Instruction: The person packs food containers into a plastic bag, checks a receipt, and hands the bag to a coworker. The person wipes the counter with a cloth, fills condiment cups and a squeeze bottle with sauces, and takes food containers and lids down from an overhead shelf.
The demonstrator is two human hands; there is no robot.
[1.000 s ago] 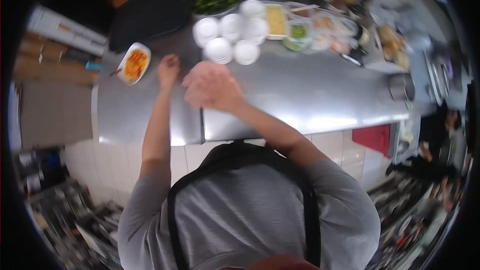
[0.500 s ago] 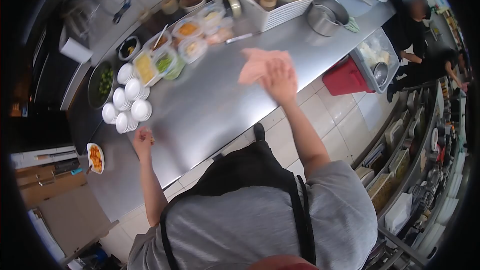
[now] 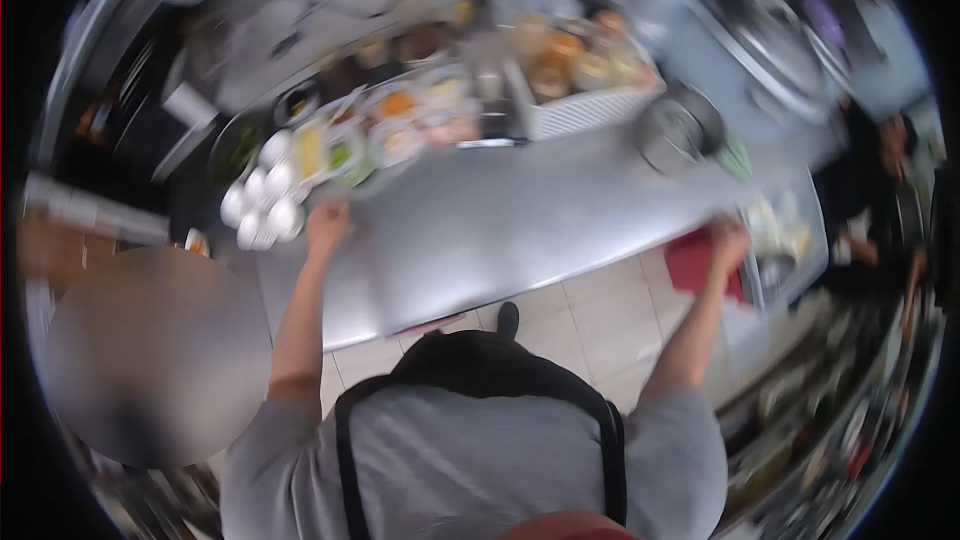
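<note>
My left hand (image 3: 328, 223) is closed above the steel counter (image 3: 460, 220), just right of the stacked white bowls (image 3: 284, 218). Anything inside its fingers is too blurred to tell. Far to the right, my right hand (image 3: 728, 242) is also closed, at the counter's front edge. It is over the red bin (image 3: 690, 265) and beside a grey tub (image 3: 812, 240). No pink cloth can be made out in or around its fingers.
Food containers (image 3: 398, 140), a white basket of bottles (image 3: 590, 112) and a metal pot (image 3: 680, 130) line the counter's back. People in dark clothes (image 3: 865, 200) are at the right. A large blurred round shape (image 3: 160, 355) covers the lower left.
The view has turned and shifted. My right hand has gone from wiping across the counter with a pink cloth to the red bin. The cloth has dropped from sight. My left hand stays near the bowls.
</note>
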